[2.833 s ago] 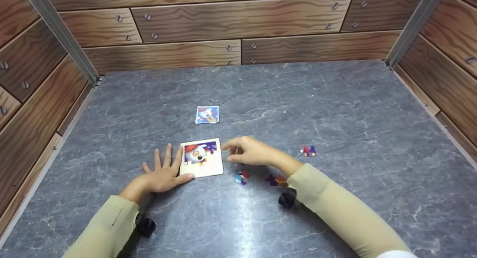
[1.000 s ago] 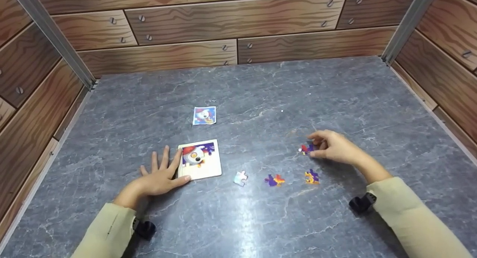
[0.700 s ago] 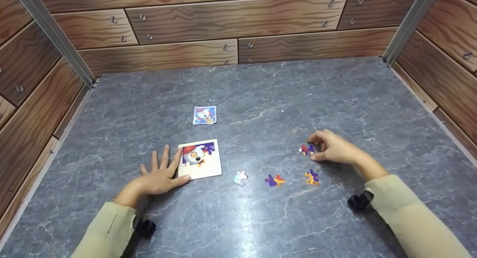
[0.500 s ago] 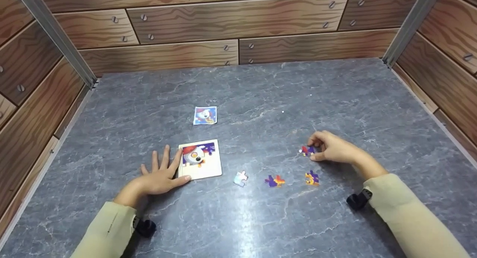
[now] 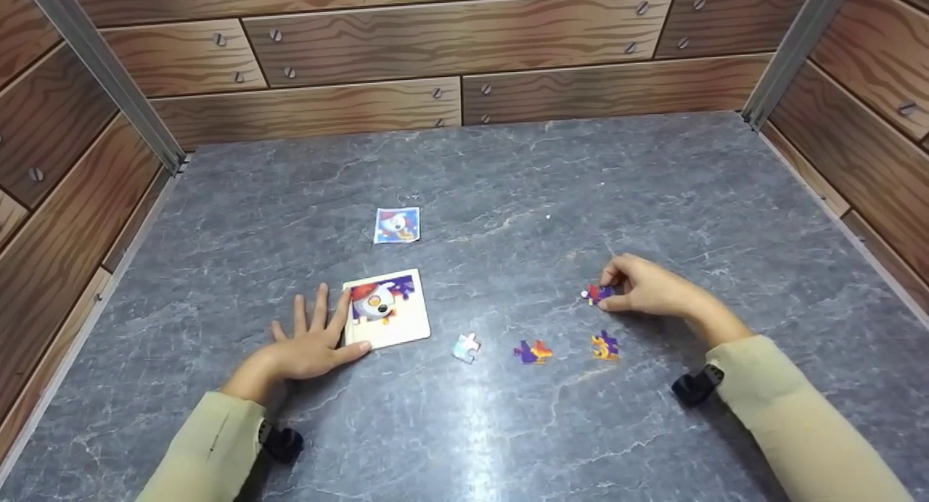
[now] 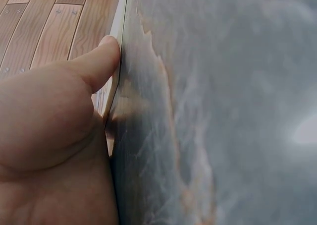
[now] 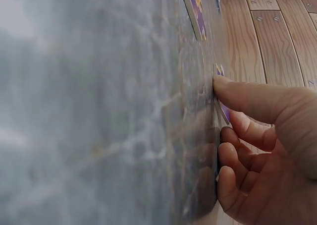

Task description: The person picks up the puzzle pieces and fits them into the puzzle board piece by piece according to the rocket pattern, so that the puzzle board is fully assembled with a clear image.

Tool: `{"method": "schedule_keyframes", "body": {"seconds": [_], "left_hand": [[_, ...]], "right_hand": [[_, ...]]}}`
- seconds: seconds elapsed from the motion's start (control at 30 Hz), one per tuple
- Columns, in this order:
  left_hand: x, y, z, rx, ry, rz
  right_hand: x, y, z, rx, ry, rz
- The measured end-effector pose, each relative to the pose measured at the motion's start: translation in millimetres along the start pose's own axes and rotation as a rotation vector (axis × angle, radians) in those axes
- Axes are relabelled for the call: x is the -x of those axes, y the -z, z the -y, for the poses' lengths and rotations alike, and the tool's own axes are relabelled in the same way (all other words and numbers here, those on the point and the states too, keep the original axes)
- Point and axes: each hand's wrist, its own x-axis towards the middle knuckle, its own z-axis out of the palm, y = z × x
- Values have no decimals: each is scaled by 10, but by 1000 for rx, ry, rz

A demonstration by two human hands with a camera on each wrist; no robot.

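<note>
My left hand lies with fingers spread at the left edge of a cream puzzle board. Its thumb rests on the board's near edge, as the left wrist view also shows. Part of a picture, a white face with a red top on purple, fills the board's upper left. Over to the right, my right hand pinches a red and purple puzzle piece between thumb and forefinger, low at the tabletop. The right wrist view shows this piece edge-on, slightly tilted, partly covered by the thumb.
Between the hands lie a pale blue puzzle piece, a purple and orange piece and a yellow and purple piece. Behind the board is a small picture card. Wood-patterned walls enclose the grey marbled table.
My right hand has left the board's right side and moved right to the red and purple piece, its fingers closing on it. The left hand has stayed at the board.
</note>
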Motion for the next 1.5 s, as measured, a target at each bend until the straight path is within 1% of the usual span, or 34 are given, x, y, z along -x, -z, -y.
{"method": "schedule_keyframes", "body": {"seconds": [0.17, 0.3, 0.53, 0.7, 0.87, 0.97, 1.23, 1.5], "left_hand": [[-3, 5, -5, -10, -3, -7], [-2, 5, -14, -4, -2, 0], [15, 21, -21, -5, -1, 4], [14, 24, -19, -4, -4, 0], [12, 32, -31, 8, -3, -3], [16, 30, -35, 6, 5, 2], [11, 30, -39, -2, 13, 15], [8, 34, -32, -4, 9, 21]], "right_hand": [[12, 2, -17, 0, 12, -12], [34, 44, -15, 16, -11, 15], [31, 67, 22, 52, -25, 63], [36, 57, 41, 75, -34, 47], [34, 65, 90, 21, -60, 16], [28, 58, 117, -17, -61, -2], [-14, -30, 187, -83, -17, -46], [-71, -110, 375, -162, 11, -78]]}}
